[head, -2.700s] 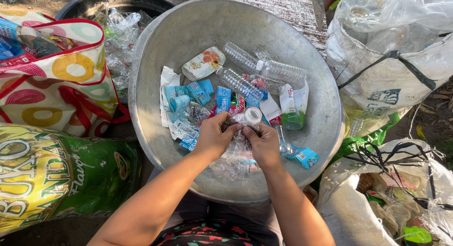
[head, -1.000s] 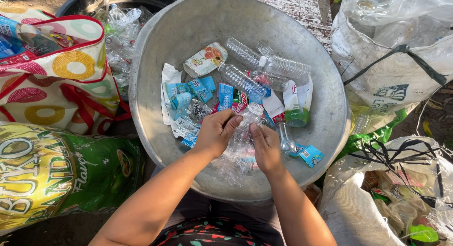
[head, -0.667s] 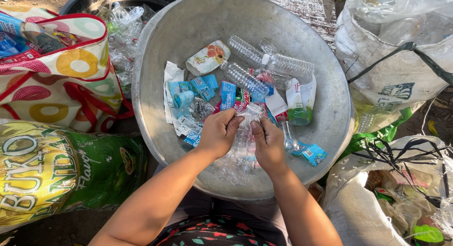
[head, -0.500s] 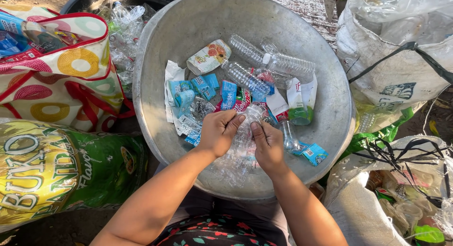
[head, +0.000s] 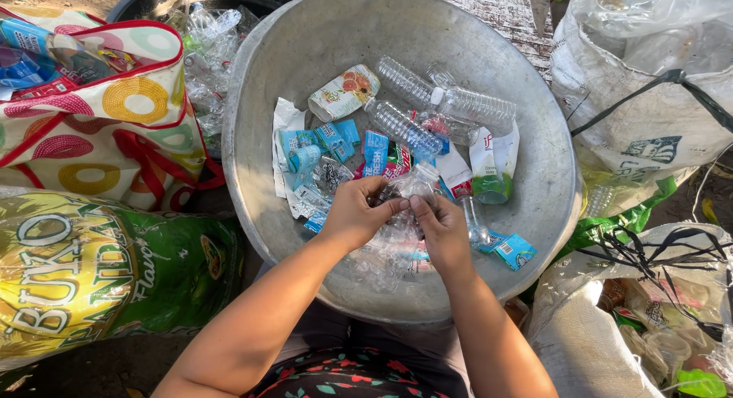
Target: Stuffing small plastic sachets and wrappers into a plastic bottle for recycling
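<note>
**Crumpled clear bottle in the metal basin**

The clear plastic bottle (head: 403, 207) is crushed and wrinkled, without colour, with a dark part at its upper end. It lies a little below the centre of the round metal basin (head: 259, 131), toward the near rim, on top of other transparent plastic pieces.

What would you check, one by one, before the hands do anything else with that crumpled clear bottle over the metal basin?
1. Both hands on the bottle: left hand and right hand pinch the crumpled clear bottle. Ok.
2. Bottle over the metal basin, not past its rim: ok.
3. Cap on or off: cannot tell, fingers cover the neck.
4. Liquid inside: cannot tell.
5. Sacks within reach: white sack on the right, patterned bag on the left. Ok.
</note>
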